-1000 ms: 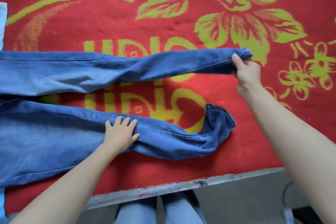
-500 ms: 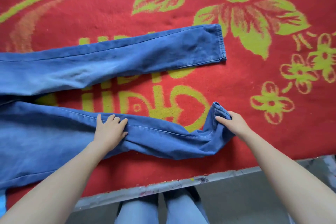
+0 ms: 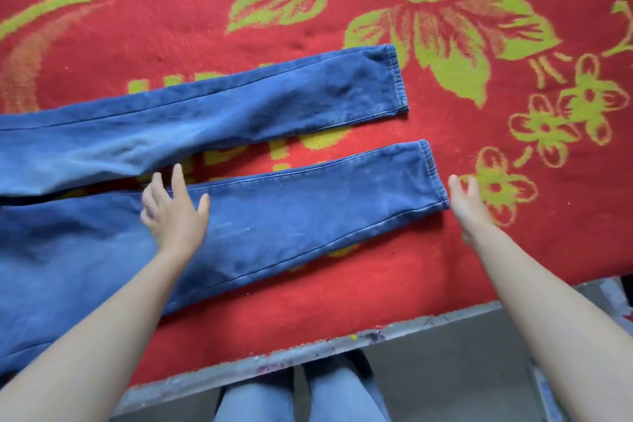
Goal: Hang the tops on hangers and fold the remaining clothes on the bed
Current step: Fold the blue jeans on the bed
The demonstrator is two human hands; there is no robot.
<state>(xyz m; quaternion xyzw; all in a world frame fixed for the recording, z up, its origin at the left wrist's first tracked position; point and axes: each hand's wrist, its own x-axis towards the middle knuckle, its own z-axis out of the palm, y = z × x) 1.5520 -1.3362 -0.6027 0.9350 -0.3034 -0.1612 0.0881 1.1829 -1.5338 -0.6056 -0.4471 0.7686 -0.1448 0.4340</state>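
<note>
A pair of blue jeans [image 3: 291, 216] lies flat on the red bed cover, both legs stretched out to the right and slightly apart. The far leg [image 3: 274, 103] ends at a hem near the middle of the bed. My left hand [image 3: 174, 209] hovers open over the near leg around the knee, fingers spread. Just past the near leg's hem [image 3: 433, 175], my right hand [image 3: 469, 202] is open and holds nothing. The waist end runs off the left edge of the frame.
The red blanket [image 3: 445, 267] with green flower and letter patterns covers the bed. Its near edge [image 3: 308, 349] and a grey frame run along the bottom. My own legs in light jeans [image 3: 301, 397] stand against that edge.
My right hand let go of the far leg, then took the crumpled near hem, pulled it straight to the right and released it. My left hand lifted off the near leg.
</note>
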